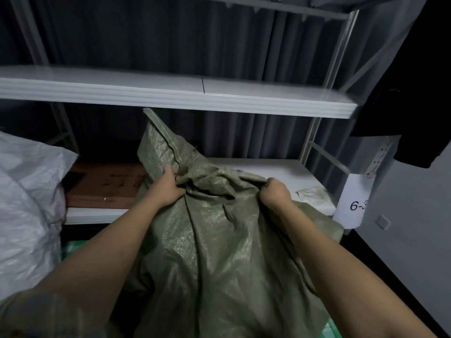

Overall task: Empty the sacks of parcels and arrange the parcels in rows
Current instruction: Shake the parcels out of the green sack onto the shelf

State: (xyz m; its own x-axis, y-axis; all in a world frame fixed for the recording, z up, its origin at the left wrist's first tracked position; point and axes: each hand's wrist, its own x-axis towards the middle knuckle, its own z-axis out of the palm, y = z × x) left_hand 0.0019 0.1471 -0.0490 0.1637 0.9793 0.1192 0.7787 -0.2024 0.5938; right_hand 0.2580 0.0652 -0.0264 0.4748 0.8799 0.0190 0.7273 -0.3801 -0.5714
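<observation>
Gripping bunched green woven plastic sack before white metal shelf: left hand and right hand, fingers clamped on fabric.

This is a storeroom: long white shelves, a paper number tag beside them, a box under them.

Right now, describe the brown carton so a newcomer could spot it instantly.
Find the lower white shelf of the rack. At its left end the flat brown carton lies between the white sack and the green sack. It is the only rigid, brown thing there.
</observation>
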